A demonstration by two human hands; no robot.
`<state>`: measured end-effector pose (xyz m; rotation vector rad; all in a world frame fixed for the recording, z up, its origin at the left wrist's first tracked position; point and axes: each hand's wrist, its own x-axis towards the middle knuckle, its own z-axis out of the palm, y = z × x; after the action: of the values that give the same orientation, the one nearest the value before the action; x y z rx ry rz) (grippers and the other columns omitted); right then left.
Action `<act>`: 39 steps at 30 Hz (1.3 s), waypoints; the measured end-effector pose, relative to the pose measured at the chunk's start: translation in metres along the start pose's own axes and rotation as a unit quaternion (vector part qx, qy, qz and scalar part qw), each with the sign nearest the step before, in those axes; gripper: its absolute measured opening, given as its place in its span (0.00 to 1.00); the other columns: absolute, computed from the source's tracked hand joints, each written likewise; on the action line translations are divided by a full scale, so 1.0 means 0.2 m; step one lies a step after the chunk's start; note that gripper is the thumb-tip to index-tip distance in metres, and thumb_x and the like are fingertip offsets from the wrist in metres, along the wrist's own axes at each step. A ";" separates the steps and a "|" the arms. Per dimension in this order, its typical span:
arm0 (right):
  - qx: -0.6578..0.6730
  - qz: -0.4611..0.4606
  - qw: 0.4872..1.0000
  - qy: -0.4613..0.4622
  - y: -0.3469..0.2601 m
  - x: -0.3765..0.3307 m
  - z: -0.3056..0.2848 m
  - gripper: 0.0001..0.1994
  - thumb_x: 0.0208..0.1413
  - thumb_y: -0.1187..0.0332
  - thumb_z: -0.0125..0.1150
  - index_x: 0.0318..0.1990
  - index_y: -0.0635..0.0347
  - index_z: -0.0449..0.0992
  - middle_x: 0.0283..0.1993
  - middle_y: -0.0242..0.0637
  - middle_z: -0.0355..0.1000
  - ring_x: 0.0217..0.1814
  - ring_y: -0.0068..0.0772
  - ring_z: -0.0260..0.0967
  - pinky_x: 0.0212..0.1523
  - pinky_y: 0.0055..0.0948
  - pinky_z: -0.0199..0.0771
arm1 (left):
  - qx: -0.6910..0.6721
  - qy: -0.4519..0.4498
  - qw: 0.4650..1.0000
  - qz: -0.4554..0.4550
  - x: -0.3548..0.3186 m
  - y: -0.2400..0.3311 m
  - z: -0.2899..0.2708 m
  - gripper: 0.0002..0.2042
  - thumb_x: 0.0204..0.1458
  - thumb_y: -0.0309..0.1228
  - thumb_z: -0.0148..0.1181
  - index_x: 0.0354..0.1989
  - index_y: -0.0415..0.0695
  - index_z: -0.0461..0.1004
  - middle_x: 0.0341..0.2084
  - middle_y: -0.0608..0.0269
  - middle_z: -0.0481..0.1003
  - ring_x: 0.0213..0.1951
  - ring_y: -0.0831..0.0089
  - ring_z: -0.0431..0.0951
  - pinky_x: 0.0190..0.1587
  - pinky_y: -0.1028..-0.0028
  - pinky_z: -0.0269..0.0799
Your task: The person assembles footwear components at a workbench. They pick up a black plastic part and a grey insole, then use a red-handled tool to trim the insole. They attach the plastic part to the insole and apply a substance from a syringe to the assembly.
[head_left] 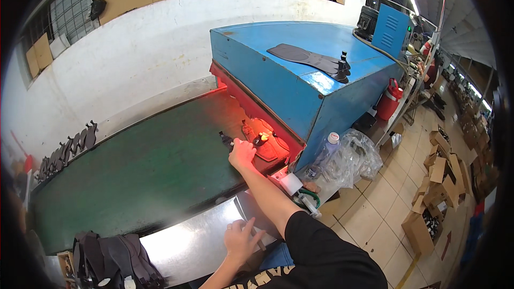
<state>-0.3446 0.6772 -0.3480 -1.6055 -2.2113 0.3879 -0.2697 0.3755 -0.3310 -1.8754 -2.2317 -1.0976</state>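
Note:
My right hand reaches out over the green belt, at the opening of the blue box-shaped machine. Its fingers are closed on a small black part whose exact kind I cannot make out. Just right of that hand, under red light, lies a flat strap-like piece with a black and yellow part on it. My left hand is held near the shiny metal plate with its fingers apart. A thin dark strip shows beside its fingertips; whether they touch it is unclear.
Dark flat pieces are heaped at the near left, and several more stand along the wall. Another dark piece rests on the machine. To the right are a bottle, plastic bags, a red jug and cartons.

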 end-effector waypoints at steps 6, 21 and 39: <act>0.133 -0.067 0.987 0.056 0.02 -0.01 -0.05 0.18 0.39 0.72 0.66 0.41 0.53 0.68 0.48 0.47 0.65 0.48 0.51 0.64 0.44 0.42 0.67 | -0.014 0.021 1.000 0.003 0.03 0.03 -0.02 0.25 0.40 0.44 0.70 0.48 0.47 0.77 0.34 0.56 0.69 0.37 0.60 0.70 0.38 0.66 0.68; 0.481 -0.231 0.843 -0.069 0.01 -1.34 -0.81 0.11 0.43 0.79 0.66 0.35 0.62 0.71 0.36 0.30 0.64 0.31 0.19 0.63 0.31 0.18 0.64 | -0.574 0.122 0.783 -0.206 -0.04 0.12 -0.49 0.24 0.52 0.28 0.62 0.58 0.43 0.65 0.52 0.58 0.66 0.43 0.79 0.71 0.45 0.77 0.70; 0.831 0.009 0.395 -0.391 0.18 -1.36 -0.91 0.19 0.59 0.50 0.53 0.38 0.59 0.63 0.34 0.34 0.63 0.33 0.27 0.62 0.43 0.27 0.64 | -0.706 0.017 0.636 -0.312 -0.32 0.02 -0.61 0.10 0.51 0.21 0.59 0.42 0.37 0.76 0.51 0.49 0.72 0.49 0.67 0.76 0.50 0.71 0.73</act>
<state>-0.1564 0.4290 -0.2387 -0.0588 -0.7250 2.5544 -0.2971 0.2571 -0.2657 -0.8005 -1.9425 -3.6617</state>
